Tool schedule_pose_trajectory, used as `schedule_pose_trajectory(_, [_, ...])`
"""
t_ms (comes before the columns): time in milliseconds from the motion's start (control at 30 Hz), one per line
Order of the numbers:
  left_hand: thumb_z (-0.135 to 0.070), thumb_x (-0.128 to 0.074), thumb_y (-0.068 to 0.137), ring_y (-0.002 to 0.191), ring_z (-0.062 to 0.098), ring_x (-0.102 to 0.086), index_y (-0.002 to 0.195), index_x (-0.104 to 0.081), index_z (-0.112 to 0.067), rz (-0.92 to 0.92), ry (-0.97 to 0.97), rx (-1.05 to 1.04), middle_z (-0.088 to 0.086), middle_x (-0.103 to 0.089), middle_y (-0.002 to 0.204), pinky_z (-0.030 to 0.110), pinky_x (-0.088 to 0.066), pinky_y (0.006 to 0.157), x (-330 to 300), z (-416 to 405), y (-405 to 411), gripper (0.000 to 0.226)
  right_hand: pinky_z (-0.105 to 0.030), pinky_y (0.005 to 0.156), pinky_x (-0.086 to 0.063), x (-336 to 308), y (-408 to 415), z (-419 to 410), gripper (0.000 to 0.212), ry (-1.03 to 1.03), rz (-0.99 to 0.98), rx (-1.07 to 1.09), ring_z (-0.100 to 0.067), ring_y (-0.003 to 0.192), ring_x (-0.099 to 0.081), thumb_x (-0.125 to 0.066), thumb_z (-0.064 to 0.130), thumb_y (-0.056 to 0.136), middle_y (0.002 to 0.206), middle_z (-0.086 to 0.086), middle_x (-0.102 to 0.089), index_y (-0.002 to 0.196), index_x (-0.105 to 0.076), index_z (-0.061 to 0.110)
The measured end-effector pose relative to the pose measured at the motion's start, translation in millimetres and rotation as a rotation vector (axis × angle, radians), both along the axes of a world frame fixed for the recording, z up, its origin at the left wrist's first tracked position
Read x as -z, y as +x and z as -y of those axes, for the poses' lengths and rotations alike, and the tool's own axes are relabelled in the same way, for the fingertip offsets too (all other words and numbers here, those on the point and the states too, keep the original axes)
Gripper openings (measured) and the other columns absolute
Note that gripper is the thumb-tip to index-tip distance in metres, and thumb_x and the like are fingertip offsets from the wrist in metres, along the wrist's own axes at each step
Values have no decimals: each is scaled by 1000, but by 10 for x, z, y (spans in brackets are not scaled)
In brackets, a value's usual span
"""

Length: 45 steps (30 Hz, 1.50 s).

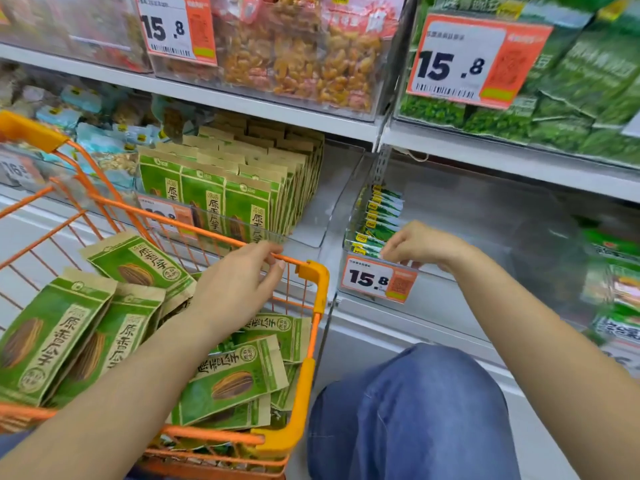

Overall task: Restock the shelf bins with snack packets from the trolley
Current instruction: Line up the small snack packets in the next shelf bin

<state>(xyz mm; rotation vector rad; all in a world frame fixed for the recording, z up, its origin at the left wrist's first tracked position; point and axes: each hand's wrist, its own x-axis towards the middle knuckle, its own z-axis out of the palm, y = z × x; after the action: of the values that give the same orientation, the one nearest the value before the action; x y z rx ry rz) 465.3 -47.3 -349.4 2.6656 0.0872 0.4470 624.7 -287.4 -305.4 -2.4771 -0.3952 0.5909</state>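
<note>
An orange wire trolley stands at the lower left, holding several green and kraft-paper snack packets lying flat. My left hand hovers over the trolley's far rim with relaxed fingers, holding nothing. My right hand reaches to the front edge of a clear shelf bin; its fingertips curl down at a row of small green packets stacked at the bin's left side. Whether they pinch a packet is hidden. A neighbouring clear bin holds rows of upright green packets like those in the trolley.
Price tags reading 15.8 hang on the bin fronts. Upper shelves carry bins of orange snacks and dark green packets. More packets lie blurred at the right edge. My knee in blue jeans is beside the trolley.
</note>
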Motion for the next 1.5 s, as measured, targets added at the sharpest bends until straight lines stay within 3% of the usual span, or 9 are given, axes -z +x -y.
schedule_pose_trajectory(267, [-36, -44, 98, 98, 15, -58, 126, -52, -27, -2, -10, -6, -18, -52, 98, 31, -46, 65, -11, 34, 7, 30, -23, 59, -52, -42, 14, -209, 9, -236, 30, -102, -16, 74, -64, -65, 7, 83, 80, -4, -69, 87, -73, 8])
schedule_pose_trajectory(400, [-34, -46, 98, 91, 12, -57, 125, -54, -27, 21, -29, -13, -18, -52, 96, 30, -44, 63, -15, 19, -2, 29, -23, 65, -52, -172, 69, 29, 23, -80, -138, -76, -12, 80, -67, -68, 36, 85, 88, 3, -72, 94, -73, 15])
schedule_pose_trajectory(500, [-33, -46, 97, 88, 9, -54, 124, -54, -27, 45, -50, -12, -18, -52, 96, 30, -44, 64, -27, 37, -3, 28, -28, 67, -54, -124, 214, 162, 37, 61, -4, 158, -15, 75, -66, -68, 38, 85, 92, -4, -70, 106, -67, 8])
schedule_pose_trajectory(700, [-31, -47, 96, 85, 8, -58, 122, -55, -29, 52, -43, 3, -22, -53, 95, 31, -48, 62, -6, 33, -11, 27, -30, 75, -56, 135, 208, 91, 36, -97, -201, 118, -18, 85, -66, -67, 43, 84, 99, -3, -67, 103, -60, 13])
schedule_pose_trajectory(833, [-32, -47, 96, 82, 6, -56, 121, -56, -30, 42, -31, -15, -23, -52, 93, 27, -41, 58, -3, 42, -6, 27, -23, 62, -50, 239, 195, 17, 31, 46, -230, 223, -13, 73, -64, -73, 34, 82, 88, -3, -69, 100, -61, 12])
schedule_pose_trajectory(1000, [-32, -48, 96, 67, 0, -46, 119, -58, -29, 29, -13, -16, -20, -52, 93, 22, -33, 52, -24, 85, -13, 24, -26, 78, -53, 233, 281, 50, 46, 404, -188, 406, -17, 72, -66, -75, 4, 78, 101, -15, -68, 120, -57, -4])
schedule_pose_trajectory(1233, [-32, -49, 96, 89, 13, -60, 109, -61, -28, 17, 15, 10, -10, -61, 99, 32, -45, 60, -41, 80, -33, 19, -31, 79, -54, 204, 263, 195, 42, -47, -173, 135, -19, 89, -65, -65, 48, 84, 91, -1, -69, 101, -68, 10])
schedule_pose_trajectory(1333, [-33, -48, 96, 89, 11, -59, 109, -61, -29, 0, 27, 7, -12, -60, 99, 30, -42, 59, -34, 84, -24, 19, -37, 87, -56, 273, 222, 191, 28, -134, -203, 44, -23, 89, -70, -68, 21, 85, 93, -11, -72, 102, -70, -1])
schedule_pose_trajectory(1500, [-34, -48, 96, 87, 8, -59, 107, -62, -31, -19, 18, 21, -14, -60, 100, 30, -46, 60, -14, 60, -19, 18, -24, 64, -55, 295, 179, 112, 13, -104, 73, 37, -16, 70, -62, -62, 7, 83, 78, -9, -69, 81, -73, 0])
